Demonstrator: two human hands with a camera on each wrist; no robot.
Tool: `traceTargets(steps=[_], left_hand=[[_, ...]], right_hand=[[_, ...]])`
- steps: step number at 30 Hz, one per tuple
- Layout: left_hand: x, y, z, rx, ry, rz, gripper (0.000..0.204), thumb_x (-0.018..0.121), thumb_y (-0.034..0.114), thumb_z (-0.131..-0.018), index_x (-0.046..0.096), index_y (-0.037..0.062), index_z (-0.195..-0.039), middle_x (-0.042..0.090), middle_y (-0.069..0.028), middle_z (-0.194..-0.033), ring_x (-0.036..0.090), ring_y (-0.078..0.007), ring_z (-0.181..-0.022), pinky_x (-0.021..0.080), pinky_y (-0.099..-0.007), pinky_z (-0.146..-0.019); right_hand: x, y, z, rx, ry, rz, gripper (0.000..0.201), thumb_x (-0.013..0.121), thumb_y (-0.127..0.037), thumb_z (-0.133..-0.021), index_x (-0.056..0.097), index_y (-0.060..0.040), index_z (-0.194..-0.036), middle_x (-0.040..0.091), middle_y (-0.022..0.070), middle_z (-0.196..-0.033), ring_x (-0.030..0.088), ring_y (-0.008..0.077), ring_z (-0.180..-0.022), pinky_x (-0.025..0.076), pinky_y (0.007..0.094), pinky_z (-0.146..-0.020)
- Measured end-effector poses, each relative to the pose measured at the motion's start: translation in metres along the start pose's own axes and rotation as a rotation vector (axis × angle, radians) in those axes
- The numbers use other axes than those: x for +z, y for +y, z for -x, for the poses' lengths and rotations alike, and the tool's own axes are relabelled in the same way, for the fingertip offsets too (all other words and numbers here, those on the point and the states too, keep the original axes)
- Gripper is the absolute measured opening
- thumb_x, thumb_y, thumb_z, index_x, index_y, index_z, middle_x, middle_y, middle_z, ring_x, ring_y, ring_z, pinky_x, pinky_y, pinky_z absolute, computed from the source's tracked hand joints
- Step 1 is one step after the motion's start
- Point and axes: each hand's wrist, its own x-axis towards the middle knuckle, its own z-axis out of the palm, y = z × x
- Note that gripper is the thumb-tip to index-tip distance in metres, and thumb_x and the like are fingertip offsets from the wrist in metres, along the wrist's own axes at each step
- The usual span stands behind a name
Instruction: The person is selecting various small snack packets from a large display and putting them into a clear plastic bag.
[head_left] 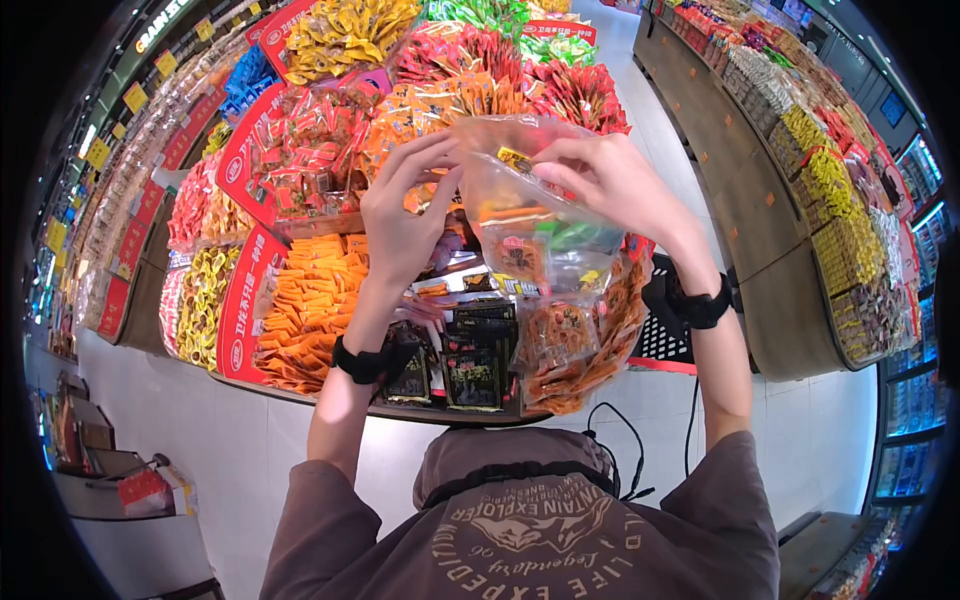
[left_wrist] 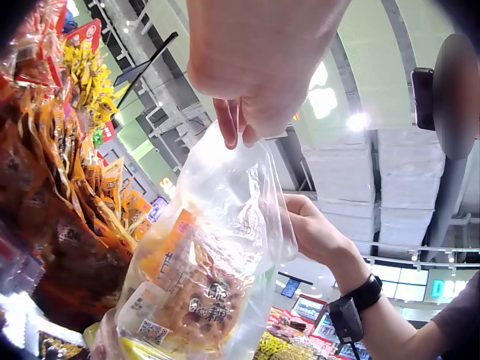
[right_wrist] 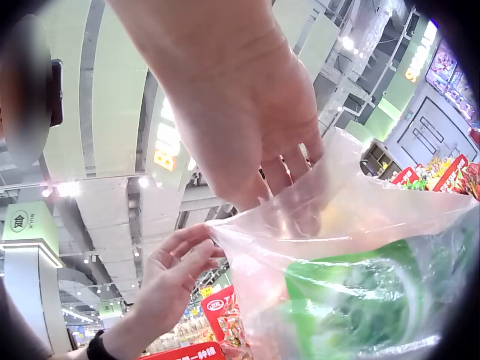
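A clear plastic bag (head_left: 490, 205) hangs between both hands over the snack display. My left hand (head_left: 410, 205) pinches the bag's rim at its left side, thumb and fingertips together in the left wrist view. At the mouth, my right hand (head_left: 610, 185) has its fingers inside, dimly visible through the plastic in the right wrist view. A small yellow-and-black packet (head_left: 515, 158) is right at those fingertips. Lower in the bag are a brown snack packet (left_wrist: 214, 304) with a clear front, an orange packet (left_wrist: 171, 247) and a green packet (right_wrist: 352, 300).
Below the bag, the display holds orange packets (head_left: 320, 290), black packets (head_left: 475, 360) and clear-wrapped snacks (head_left: 560, 335). Red signboards (head_left: 250, 300) edge its left side. Another long snack counter (head_left: 740, 190) runs along the right. A black perforated basket (head_left: 668, 325) stands beside the display.
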Motion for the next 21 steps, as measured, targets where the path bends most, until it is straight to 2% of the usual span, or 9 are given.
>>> traceTargets(steps=[2, 4, 6, 7, 9, 12, 15, 16, 21], left_hand=[[-0.005, -0.005, 0.009, -0.031, 0.021, 0.036, 0.036, 0.068, -0.004, -0.086, 0.063, 0.0018, -0.122, 0.061, -0.0125, -0.125, 0.068, -0.0162, -0.100, 0.057, -0.0275, -0.080], [-0.008, -0.010, 0.024, -0.085, 0.061, 0.015, 0.035, 0.070, -0.003, -0.085, 0.065, 0.0026, -0.119, 0.062, -0.0114, -0.124, 0.068, -0.0159, -0.095, 0.056, -0.0267, -0.076], [-0.011, -0.014, 0.042, -0.181, 0.100, 0.012, 0.031, 0.071, 0.000, -0.084, 0.067, 0.0033, -0.115, 0.068, -0.0094, -0.113, 0.069, -0.0137, -0.084, 0.055, -0.0255, -0.070], [-0.015, -0.015, 0.054, -0.183, 0.097, 0.008, 0.031, 0.071, 0.000, -0.084, 0.067, 0.0033, -0.115, 0.068, -0.0094, -0.113, 0.069, -0.0137, -0.084, 0.055, -0.0255, -0.070], [-0.028, -0.019, 0.080, -0.397, -0.198, -0.055, 0.025, 0.072, 0.003, -0.085, 0.069, 0.0028, -0.110, 0.071, -0.0080, -0.096, 0.068, -0.0123, -0.074, 0.054, -0.0256, -0.066], [-0.040, -0.020, 0.110, -0.422, -0.344, -0.143, 0.017, 0.072, 0.003, -0.085, 0.071, 0.0018, -0.102, 0.070, -0.0077, -0.088, 0.066, -0.0136, -0.069, 0.054, -0.0277, -0.064], [-0.050, -0.020, 0.130, -0.450, -0.315, -0.149, 0.015, 0.071, 0.002, -0.085, 0.071, 0.0011, -0.100, 0.070, -0.0085, -0.092, 0.067, -0.0140, -0.073, 0.052, -0.0260, -0.066], [-0.052, -0.022, 0.135, -0.465, -0.290, -0.146, 0.017, 0.068, -0.003, -0.083, 0.070, 0.0009, -0.100, 0.069, -0.0097, -0.099, 0.068, -0.0191, -0.085, 0.054, -0.0301, -0.075], [-0.061, -0.020, 0.142, -0.409, -0.271, -0.302, 0.028, 0.064, -0.009, -0.078, 0.070, 0.0027, -0.103, 0.069, -0.0097, -0.107, 0.063, -0.0274, -0.105, 0.049, -0.0361, -0.092]], right_hand=[[-0.001, -0.007, 0.010, -0.028, 0.115, -0.042, 0.024, 0.064, -0.023, -0.091, 0.071, -0.0017, -0.099, 0.069, 0.0155, -0.084, 0.066, 0.0335, -0.076, 0.051, 0.0394, -0.071], [0.004, -0.009, 0.022, -0.058, 0.230, -0.088, 0.024, 0.064, -0.023, -0.092, 0.070, -0.0013, -0.098, 0.069, 0.0144, -0.086, 0.066, 0.0325, -0.078, 0.052, 0.0389, -0.071], [0.008, -0.008, 0.039, -0.272, 0.473, 0.101, 0.016, 0.068, -0.016, -0.088, 0.071, -0.0027, -0.096, 0.070, 0.0114, -0.089, 0.066, 0.0298, -0.079, 0.052, 0.0380, -0.070], [0.012, -0.008, 0.050, -0.270, 0.473, 0.096, 0.016, 0.068, -0.016, -0.088, 0.071, -0.0027, -0.096, 0.070, 0.0114, -0.089, 0.066, 0.0298, -0.079, 0.052, 0.0380, -0.070], [0.024, -0.011, 0.074, -0.179, 0.444, 0.010, 0.011, 0.070, 0.001, -0.082, 0.072, -0.0020, -0.093, 0.071, 0.0105, -0.094, 0.064, 0.0208, -0.076, 0.050, 0.0317, -0.067], [0.050, -0.021, 0.101, -0.029, 0.452, -0.152, 0.020, 0.067, 0.009, -0.077, 0.071, -0.0034, -0.093, 0.068, 0.0075, -0.090, 0.065, 0.0197, -0.080, 0.052, 0.0297, -0.069], [0.074, -0.026, 0.113, 0.033, 0.371, -0.239, 0.027, 0.065, 0.011, -0.074, 0.071, -0.0048, -0.095, 0.067, 0.0081, -0.103, 0.064, 0.0240, -0.089, 0.052, 0.0328, -0.074], [0.083, -0.027, 0.113, 0.027, 0.359, -0.267, 0.029, 0.063, 0.012, -0.072, 0.071, -0.0050, -0.095, 0.066, 0.0082, -0.104, 0.064, 0.0250, -0.093, 0.052, 0.0339, -0.076], [0.119, -0.035, 0.097, -0.058, 0.234, -0.395, 0.026, 0.062, 0.009, -0.072, 0.069, -0.0042, -0.094, 0.066, 0.0085, -0.105, 0.063, 0.0288, -0.092, 0.052, 0.0381, -0.081]])
